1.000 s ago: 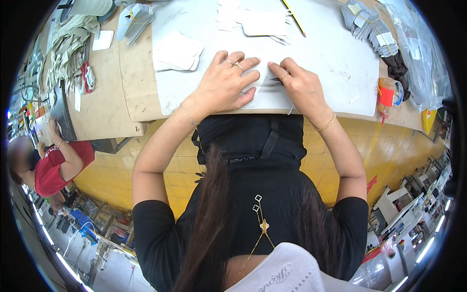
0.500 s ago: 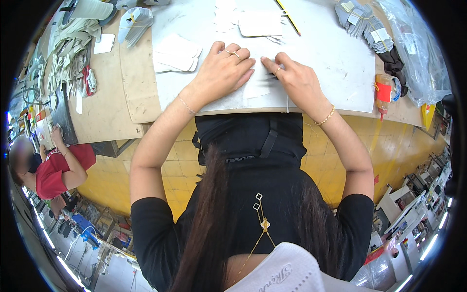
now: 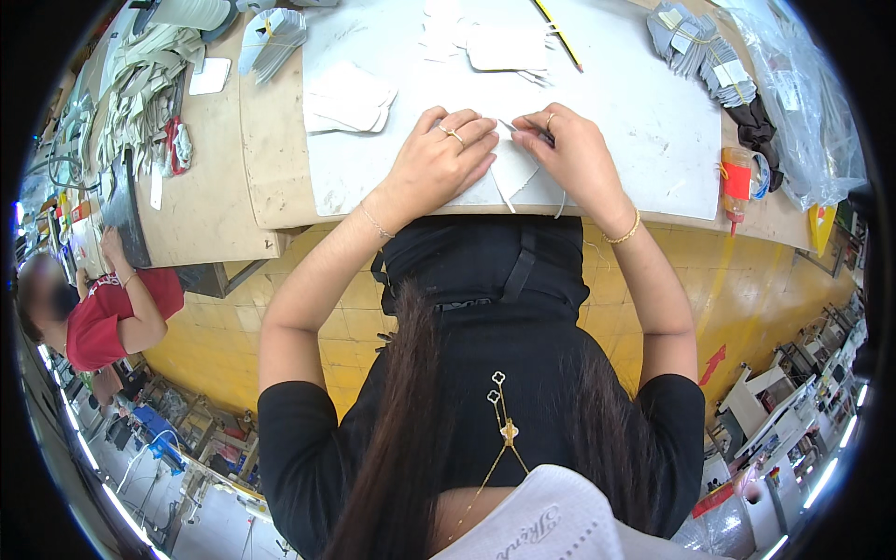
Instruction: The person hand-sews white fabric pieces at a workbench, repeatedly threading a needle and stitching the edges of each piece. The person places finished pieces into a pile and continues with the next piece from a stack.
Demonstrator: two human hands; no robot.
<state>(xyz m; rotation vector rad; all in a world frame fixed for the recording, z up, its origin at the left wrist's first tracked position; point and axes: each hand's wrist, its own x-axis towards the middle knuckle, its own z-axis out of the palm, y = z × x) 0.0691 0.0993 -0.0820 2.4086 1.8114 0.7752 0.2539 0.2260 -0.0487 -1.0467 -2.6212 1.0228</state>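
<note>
A small white flat piece (image 3: 513, 172) lies near the table's front edge, between my two hands. My left hand (image 3: 442, 157) rests beside its left edge, fingers stretched forward and lying close together on the white sheet. Thumb and fingers of my right hand (image 3: 567, 149) are pinched at the piece's far right corner. A thin white strip (image 3: 562, 204) trails from under my right hand to the table edge; the pinched fingers hide its other end. Another narrow strip end (image 3: 507, 198) sticks out at the piece's near corner.
White cut pieces (image 3: 350, 98) lie left of my hands, with another stack (image 3: 507, 49) ahead and a yellow-black pencil (image 3: 560, 35). Banded grey bundles (image 3: 719, 61), a red-labelled bottle (image 3: 735, 177) and clear plastic (image 3: 803, 103) are at right. Fabric strips (image 3: 149, 84) heap left; a person in red (image 3: 121, 313) sits beyond.
The white piece shows more and sits at a slant now. My right hand has turned and its fingers have curled into a pinch. My left hand has shifted slightly right and nearer.
</note>
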